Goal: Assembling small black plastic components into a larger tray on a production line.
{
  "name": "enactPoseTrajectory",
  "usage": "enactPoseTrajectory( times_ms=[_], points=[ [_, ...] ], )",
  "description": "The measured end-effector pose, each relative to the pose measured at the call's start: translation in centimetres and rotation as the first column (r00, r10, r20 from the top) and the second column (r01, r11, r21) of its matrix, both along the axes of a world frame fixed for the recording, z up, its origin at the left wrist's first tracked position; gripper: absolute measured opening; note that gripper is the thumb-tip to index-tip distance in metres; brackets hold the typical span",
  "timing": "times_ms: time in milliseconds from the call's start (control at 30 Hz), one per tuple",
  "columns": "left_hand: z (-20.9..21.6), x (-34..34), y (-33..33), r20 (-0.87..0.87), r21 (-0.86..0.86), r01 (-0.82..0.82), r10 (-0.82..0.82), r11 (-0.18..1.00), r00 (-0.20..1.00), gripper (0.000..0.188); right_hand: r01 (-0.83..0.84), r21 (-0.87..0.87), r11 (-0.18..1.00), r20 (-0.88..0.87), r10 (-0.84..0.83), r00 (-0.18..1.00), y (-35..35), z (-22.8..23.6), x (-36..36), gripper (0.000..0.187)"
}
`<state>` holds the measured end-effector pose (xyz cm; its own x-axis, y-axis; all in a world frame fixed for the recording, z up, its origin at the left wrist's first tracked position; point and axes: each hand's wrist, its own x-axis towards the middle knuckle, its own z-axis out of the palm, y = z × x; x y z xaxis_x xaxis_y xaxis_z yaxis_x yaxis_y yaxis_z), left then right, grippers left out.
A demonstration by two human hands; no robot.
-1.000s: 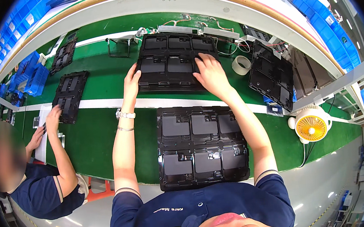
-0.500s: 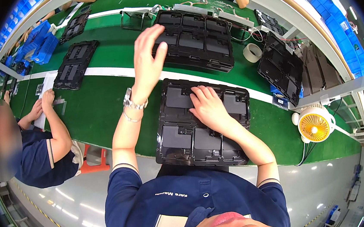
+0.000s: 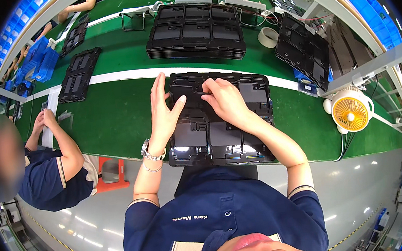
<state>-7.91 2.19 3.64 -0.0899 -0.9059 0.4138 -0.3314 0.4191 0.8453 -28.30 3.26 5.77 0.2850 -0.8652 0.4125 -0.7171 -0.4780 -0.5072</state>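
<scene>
"Your left hand (image 3: 164, 117) spreads wide at the left edge of the black tray (image 3: 209, 146)."
"Your right hand (image 3: 227, 101) bends over its upper half; I can't tell whether it grips anything."
"The tray?"
"Glossy, before you on the green table (image 3: 118, 109), showing matte panels (image 3: 190, 137). Blue bins (image 3: 46, 65) stand left, contents indistinct."

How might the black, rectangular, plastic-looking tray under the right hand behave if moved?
The black, rectangular, plastic-looking tray lies broad and flat, so it should probably slide rather than tip. Its glossy surface may be slippery; its thin-looking moulding could flex.
</scene>
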Motion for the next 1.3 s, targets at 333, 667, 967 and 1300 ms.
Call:
enactPoseTrajectory(
  times_ms=[333, 667, 967, 1300],
  points=[
    [1.9, 0.7, 3.0, -0.431, 0.359, 0.441, -0.273, 0.822, 0.86, 0.022, -0.175, 0.371, 0.912, 0.311, 0.056, 0.949, 3.9, 5.4, -0.6, 0.019],
    [3.1, 1.7, 6.8, -0.509, 0.271, 0.394, -0.217, 0.878, 0.833, 0.018, -0.633, -0.306, 0.711, 0.768, 0.577, 0.278, 10.0, 13.1, 0.8, 0.046],
    [2.9, -0.5, 8.4, -0.512, 0.173, 0.546, -0.399, 0.82, 0.761, 0.018, -0.14, -0.503, 0.853, 0.864, 0.489, -0.124, 16.6, 20.8, 6.5, 0.02],
    [3.4, -0.2, 9.7, -0.573, 0.22, 0.564, -0.363, 0.796, 0.735, 0.017, -0.221, -0.972, -0.081, -0.046, 0.986, -0.158, 16.1, 18.6, 0.4, 0.022]
  ],
)
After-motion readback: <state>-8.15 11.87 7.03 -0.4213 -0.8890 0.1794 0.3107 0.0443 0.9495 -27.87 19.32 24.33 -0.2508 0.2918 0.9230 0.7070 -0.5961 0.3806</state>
